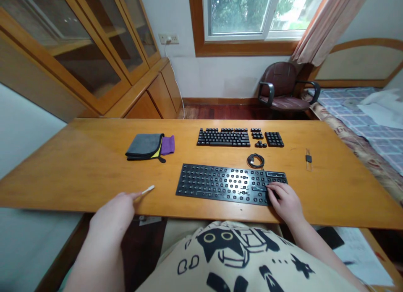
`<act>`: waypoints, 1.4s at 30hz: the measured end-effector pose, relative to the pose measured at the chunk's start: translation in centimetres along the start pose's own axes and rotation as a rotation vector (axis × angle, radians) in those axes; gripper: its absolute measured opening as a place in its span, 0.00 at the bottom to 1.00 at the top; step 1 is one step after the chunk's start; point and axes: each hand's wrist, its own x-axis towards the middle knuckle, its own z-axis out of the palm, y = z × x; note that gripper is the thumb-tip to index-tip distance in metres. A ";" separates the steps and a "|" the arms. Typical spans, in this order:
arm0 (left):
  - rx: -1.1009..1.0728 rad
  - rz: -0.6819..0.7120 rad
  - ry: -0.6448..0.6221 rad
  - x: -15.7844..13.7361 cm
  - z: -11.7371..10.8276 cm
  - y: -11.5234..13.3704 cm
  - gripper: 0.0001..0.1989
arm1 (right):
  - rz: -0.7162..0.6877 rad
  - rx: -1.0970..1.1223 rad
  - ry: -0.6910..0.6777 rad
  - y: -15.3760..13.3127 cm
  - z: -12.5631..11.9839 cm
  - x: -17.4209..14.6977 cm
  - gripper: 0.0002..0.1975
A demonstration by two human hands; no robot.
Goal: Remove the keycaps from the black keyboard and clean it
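Observation:
A black keyboard (217, 181) with its keycaps off lies flat near the table's front edge, small switches showing in rows. My right hand (285, 199) rests on its right end, thumb and index finger bent together over the number-pad area; anything between them is too small to make out. On the left, my left hand (116, 210) is low over the front edge. A thin white stick with a thicker tip, like a cotton swab (149, 189), extends from its fingertips. Its thumb and other fingers are mostly hidden. A coiled black cable (255, 160) lies behind the keyboard.
Removed black keycaps (223, 137) stand in keyboard order at the back, with number-pad keycaps (274, 139) beside them. A folded grey cloth (145, 146) and a purple cloth (168, 145) lie back left. A small wire keycap puller (309, 158) lies at the right.

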 end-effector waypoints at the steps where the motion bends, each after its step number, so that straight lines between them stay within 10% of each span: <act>1: -0.001 -0.010 0.014 -0.1 0.0 -0.2 0.21 | 0.003 0.002 -0.001 0.0 0.0 0.0 0.08; 9: -0.146 0.507 0.089 -3.5 3.8 8.9 0.25 | 0.020 -0.006 -0.014 0.1 0.1 -0.2 0.08; 17: -0.109 0.199 0.208 -5.1 6.8 7.6 0.24 | 0.009 0.002 -0.013 0.1 -0.1 -0.2 0.07; 24: -0.164 0.419 0.131 -6.0 9.1 7.7 0.25 | 0.002 -0.011 -0.011 0.1 -0.1 -0.1 0.07; 31: -0.041 0.056 0.243 -6.0 6.6 5.0 0.22 | 0.015 -0.013 -0.015 0.0 -0.3 0.0 0.08; 42: -0.201 0.600 0.007 -5.3 6.8 12.0 0.26 | 0.010 -0.007 -0.005 -0.1 -0.2 0.0 0.07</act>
